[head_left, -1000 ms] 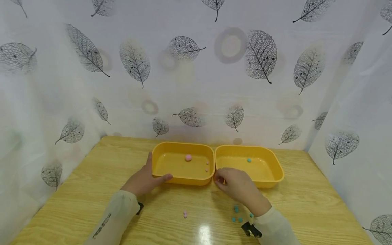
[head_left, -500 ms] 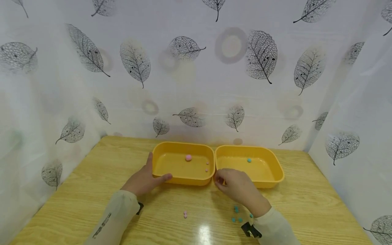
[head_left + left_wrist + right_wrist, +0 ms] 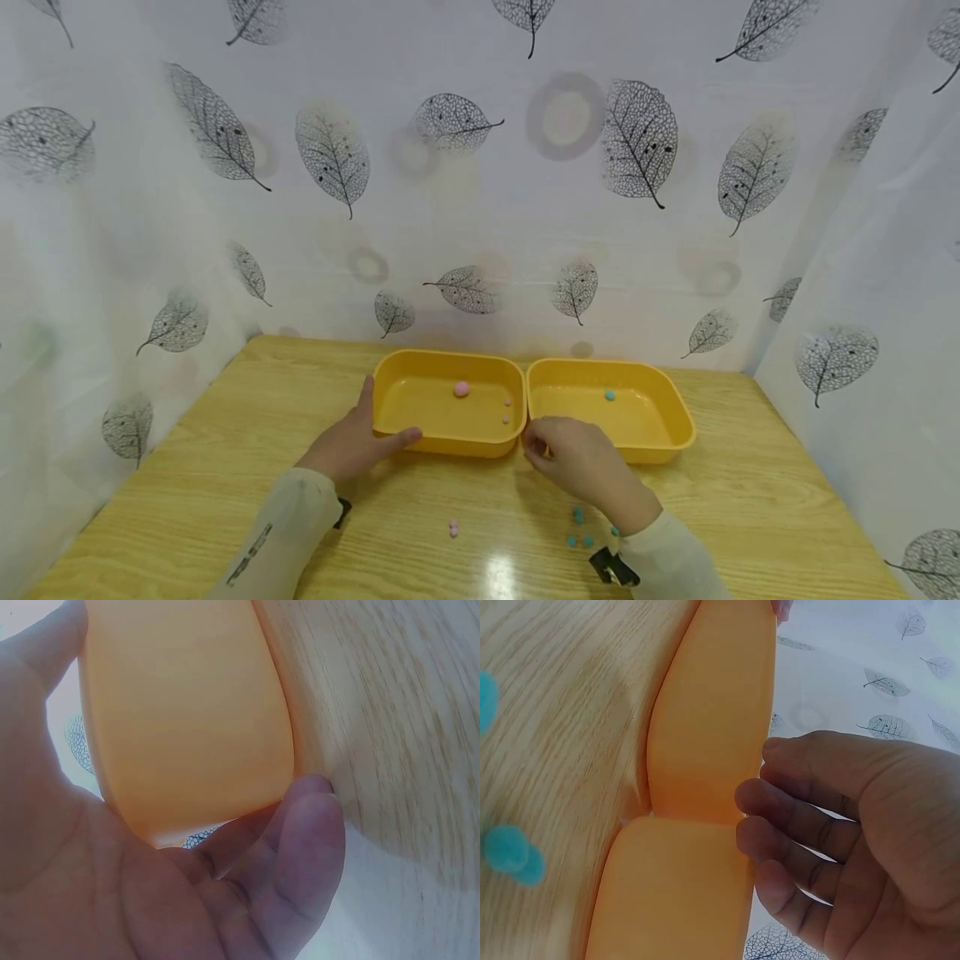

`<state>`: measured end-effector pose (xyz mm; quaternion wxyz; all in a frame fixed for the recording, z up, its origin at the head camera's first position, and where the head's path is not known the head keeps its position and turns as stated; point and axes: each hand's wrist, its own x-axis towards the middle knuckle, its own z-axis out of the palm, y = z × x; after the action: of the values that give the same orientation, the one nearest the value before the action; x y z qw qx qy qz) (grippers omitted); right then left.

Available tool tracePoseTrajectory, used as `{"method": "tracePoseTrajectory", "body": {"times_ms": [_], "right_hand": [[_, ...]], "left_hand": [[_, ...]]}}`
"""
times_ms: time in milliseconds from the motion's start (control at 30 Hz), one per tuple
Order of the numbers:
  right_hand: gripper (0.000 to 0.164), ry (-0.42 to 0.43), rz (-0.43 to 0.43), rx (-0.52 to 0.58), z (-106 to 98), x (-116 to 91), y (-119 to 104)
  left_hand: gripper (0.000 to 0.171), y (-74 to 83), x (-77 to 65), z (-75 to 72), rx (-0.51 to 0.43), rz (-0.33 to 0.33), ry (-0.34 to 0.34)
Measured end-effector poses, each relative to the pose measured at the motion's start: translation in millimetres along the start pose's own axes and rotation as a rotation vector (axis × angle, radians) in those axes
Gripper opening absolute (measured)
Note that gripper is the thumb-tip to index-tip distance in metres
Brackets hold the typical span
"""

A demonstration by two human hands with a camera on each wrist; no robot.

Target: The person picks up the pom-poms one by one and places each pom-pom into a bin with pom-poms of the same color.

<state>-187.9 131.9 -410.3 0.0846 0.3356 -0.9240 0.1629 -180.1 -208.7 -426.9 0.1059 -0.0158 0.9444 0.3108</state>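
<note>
A: From the head view, how are the hands placed?
B: The left hand [image 3: 352, 446] spans the left tray's [image 3: 450, 446] near left corner, thumb against the near wall. The right hand [image 3: 577, 458] bends its fingers at the left tray's right end, where the right tray [image 3: 652, 456] adjoins.
A: And the balls?
B: Pink balls [image 3: 453, 528] lie on the person's side of the left tray; teal balls [image 3: 578, 515] too, but off to its right. A large pink ball [image 3: 461, 389] and two small pink balls [image 3: 507, 403] are inside it.
A: Left wrist view?
B: Thumb and curled fingers grip the left tray's end. I'd make that the anchor: firm, without squeezing the wall inward.
A: Right wrist view?
B: Fingertips are at the rim, by the left tray's join with its neighbour. Whether they pinch anything, I can't tell. Light contact should serve best; pressing hard could tip a tray and roll its contents.
</note>
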Motion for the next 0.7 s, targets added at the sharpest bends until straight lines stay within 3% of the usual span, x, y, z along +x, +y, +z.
{"method": "tracePoseTrajectory", "body": {"times_ms": [433,700], "right_hand": [[0.009,0.002,-0.021,0.000,4,0,-7],[0.012,-0.076,-0.097,-0.007,9,0,-17]], "left_hand": [[0.135,-2.2,2.5,1.0,0.006,0.006,0.004],[0.134,-2.9,4.9,1.0,0.000,-0.001,0.000]]}}
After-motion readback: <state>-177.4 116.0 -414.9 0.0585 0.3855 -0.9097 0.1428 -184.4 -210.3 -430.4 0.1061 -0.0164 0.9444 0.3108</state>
